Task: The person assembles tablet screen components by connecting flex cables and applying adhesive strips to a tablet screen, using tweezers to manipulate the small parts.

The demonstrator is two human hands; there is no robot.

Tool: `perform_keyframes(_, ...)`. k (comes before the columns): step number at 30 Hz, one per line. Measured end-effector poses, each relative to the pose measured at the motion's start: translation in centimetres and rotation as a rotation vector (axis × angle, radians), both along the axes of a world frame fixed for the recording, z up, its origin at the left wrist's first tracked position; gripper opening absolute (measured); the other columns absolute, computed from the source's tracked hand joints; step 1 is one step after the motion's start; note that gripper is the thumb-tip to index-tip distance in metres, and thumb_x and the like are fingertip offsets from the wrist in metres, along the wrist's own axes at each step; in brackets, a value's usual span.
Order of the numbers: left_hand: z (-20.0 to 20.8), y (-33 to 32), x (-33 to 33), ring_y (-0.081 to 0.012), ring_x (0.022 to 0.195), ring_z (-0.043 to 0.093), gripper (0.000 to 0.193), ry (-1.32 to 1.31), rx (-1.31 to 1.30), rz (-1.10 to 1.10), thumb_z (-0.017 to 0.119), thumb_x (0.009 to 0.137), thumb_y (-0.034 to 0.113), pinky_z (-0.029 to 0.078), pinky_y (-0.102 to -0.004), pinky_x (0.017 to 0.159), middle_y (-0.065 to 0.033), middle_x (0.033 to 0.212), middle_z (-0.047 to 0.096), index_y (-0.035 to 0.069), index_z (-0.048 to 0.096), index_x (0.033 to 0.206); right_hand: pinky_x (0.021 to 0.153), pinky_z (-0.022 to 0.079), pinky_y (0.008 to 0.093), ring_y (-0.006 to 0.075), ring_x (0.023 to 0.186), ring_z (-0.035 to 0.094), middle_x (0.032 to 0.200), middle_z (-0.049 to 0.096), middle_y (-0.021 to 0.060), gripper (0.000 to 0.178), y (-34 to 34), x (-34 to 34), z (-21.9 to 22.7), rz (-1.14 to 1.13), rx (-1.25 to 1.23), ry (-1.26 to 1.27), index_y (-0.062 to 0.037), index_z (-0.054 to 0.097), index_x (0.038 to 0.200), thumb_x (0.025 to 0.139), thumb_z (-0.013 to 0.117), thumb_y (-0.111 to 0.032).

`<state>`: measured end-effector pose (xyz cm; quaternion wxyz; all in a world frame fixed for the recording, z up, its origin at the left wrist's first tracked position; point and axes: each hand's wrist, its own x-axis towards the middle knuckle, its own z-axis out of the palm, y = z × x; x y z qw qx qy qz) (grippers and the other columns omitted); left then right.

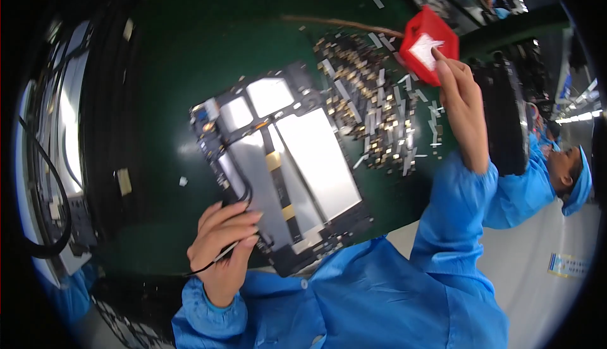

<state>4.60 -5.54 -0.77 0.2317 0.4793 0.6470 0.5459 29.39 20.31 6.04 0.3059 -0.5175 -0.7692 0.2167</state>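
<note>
An opened tablet-like device [284,178] with silver battery panels, black circuit boards and a dark ribbon cable with gold bands lies tilted in front of me. My left hand [221,248] is at its lower left edge, fingertips over the rim. Between those fingers runs a slim tool [212,265], dark at its outer end, possibly tweezers. My right hand [461,93] reaches to a red box [446,26] at the upper right. Its index finger is stretched onto the white sheet [425,52] in the box; the other fingers are partly bent, and the thumb is hidden.
Many small gold, black and silver strips [373,102] are scattered on the green table [171,52] right of the device. Black stacked trays [502,121] stand at the right. Another person [537,184] in blue sits beyond them. Racks with a black cable [47,159] line the left.
</note>
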Motion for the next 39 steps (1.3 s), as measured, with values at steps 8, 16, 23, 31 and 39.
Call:
perform_keyframes(8, -1.2, 1.3, -0.8, -0.0239, 0.093, 0.064, 0.012, -0.039, 0.077, -0.15, 0.072, 0.071, 0.005, 0.045, -0.0378, 0.086, -0.0066, 0.088, 0.069, 0.006, 0.068, 0.083, 0.059, 0.05, 0.0307, 0.0234, 0.067, 0.061, 0.078, 0.062, 0.0106, 0.02, -16.0, -7.5, -1.8, 0.661, -0.234, 0.12, 0.0013, 0.066, 0.084, 0.067, 0.074, -0.004)
perform_keyframes(16, -1.4, 1.0, -1.0, -0.0238, 0.09, 0.064, 0.012, -0.048, 0.078, -0.144, 0.073, 0.071, 0.006, 0.047, -0.0352, 0.083, -0.0068, 0.087, 0.069, 0.005, 0.068, 0.083, 0.066, 0.045, 0.0307, 0.0214, 0.076, 0.055, 0.087, 0.058, 0.0062, 0.027, -17.7, -8.1, -5.6, 0.695, -0.01, 0.053, -0.0019, 0.066, 0.085, 0.059, 0.065, -0.007)
perform_keyframes(23, -1.3, 1.1, -1.1, -0.0239, 0.09, 0.064, 0.013, -0.046, 0.083, -0.147, 0.072, 0.071, 0.007, 0.047, -0.0353, 0.083, -0.0067, 0.086, 0.069, 0.005, 0.068, 0.084, 0.067, 0.045, 0.0302, 0.0203, 0.079, 0.054, 0.089, 0.057, 0.0056, 0.027, -17.9, -8.2, -5.7, 0.717, 0.057, -0.038, -0.0026, 0.066, 0.087, 0.061, 0.061, -0.009)
perform_keyframes(31, 0.6, 2.7, -1.7, -0.0199, 0.1, 0.058, 0.013, 0.255, -0.016, -0.157, 0.073, 0.071, 0.012, 0.034, -0.0393, 0.098, -0.0007, 0.093, 0.068, 0.014, 0.072, 0.083, 0.068, 0.046, 0.0305, 0.0197, 0.082, 0.053, 0.092, 0.058, 0.0058, 0.03, -17.5, -8.0, -5.6, 0.781, 0.072, -0.03, -0.0017, 0.066, 0.089, 0.061, 0.061, -0.01)
perform_keyframes(39, -1.0, 4.6, -2.0, -0.0191, 0.103, 0.055, 0.01, 0.371, -0.059, -0.165, 0.075, 0.068, 0.012, 0.031, -0.041, 0.101, 0.0013, 0.092, 0.068, 0.015, 0.073, 0.077, 0.07, 0.046, 0.0285, 0.019, 0.078, 0.053, 0.086, 0.058, 0.0045, 0.029, -17.8, -8.2, -5.3, 0.734, 0.046, -0.047, -0.0061, 0.069, 0.086, 0.058, 0.069, -0.005)
